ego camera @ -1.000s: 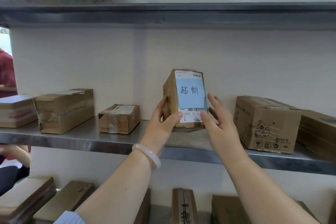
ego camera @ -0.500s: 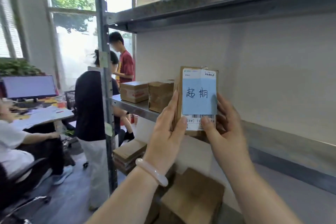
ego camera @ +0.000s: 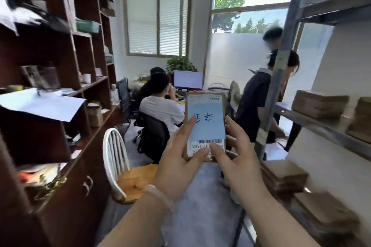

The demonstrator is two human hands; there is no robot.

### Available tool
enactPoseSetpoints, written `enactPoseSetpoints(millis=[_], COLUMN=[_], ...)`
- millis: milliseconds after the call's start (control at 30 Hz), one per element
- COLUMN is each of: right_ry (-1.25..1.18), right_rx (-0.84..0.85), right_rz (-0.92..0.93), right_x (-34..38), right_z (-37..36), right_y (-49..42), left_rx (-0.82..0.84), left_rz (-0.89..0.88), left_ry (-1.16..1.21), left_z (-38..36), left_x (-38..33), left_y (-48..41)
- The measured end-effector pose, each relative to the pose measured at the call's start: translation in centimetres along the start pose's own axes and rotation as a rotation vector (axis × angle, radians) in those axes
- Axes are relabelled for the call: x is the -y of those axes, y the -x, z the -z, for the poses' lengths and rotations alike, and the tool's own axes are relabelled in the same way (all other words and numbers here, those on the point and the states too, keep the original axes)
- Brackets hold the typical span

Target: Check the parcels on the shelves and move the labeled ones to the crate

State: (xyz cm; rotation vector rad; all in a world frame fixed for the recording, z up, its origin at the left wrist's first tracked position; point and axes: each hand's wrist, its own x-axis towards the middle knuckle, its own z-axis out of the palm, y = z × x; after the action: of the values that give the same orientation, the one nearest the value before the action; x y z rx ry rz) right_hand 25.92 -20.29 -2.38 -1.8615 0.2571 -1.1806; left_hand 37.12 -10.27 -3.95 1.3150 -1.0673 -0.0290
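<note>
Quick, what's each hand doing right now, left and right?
Left hand: closed on the labeled parcel, thumb on its front.
Right hand: closed on the same parcel, thumb on its lower front.

White chair (ego camera: pixel 138 180), monitor (ego camera: pixel 188 79), dark bookcase (ego camera: pixel 80 196) left.

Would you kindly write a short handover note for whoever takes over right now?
The left hand grips the parcel at its lower left, the right hand at its lower right.
The parcel is upright in mid-air, off the metal shelf, blue note facing the camera.
Done: one labeled parcel picked.
Left: take it to the crate, not in view; check the other boxes on the shelf.
</note>
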Motion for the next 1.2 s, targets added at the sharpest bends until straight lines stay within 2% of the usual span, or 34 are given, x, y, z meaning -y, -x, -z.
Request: enactPoseSetpoints(millis=[300, 433, 633, 800, 1000, 1200], right_ry=[-0.27, -0.319, -0.411, -0.519, -0.47, -0.325], right_rx=[0.483, 0.735, 1.015, 1.288, 1.554, 1.757], right_rz=[-0.017, -0.002, 0.072, 0.046, 0.146, 0.189], right_x=[3.0, 5.6, 9.8, 11.3, 11.8, 11.6], right_z=[-24.6, -32.4, -40.1, -44.9, -49.8, -53.8], right_y=[4.4, 8.0, 11.9, 15.3, 19.4, 23.7], left_rx=[-0.455, -0.628, -0.89, -1.102, -1.307, -1.466], left_rz=[0.199, 0.304, 0.473, 0.611, 0.784, 1.098], left_ry=[-0.405, -0.569, -0.652, -0.683, -0.635, -0.626], left_z=[23.1, 29.5, 34.9, 37.0, 39.0, 41.7], left_x=[0.2, -1.4, -4.1, -5.2, -5.9, -6.1], left_y=[10.2, 16.1, 22.5, 26.1, 30.4, 36.1])
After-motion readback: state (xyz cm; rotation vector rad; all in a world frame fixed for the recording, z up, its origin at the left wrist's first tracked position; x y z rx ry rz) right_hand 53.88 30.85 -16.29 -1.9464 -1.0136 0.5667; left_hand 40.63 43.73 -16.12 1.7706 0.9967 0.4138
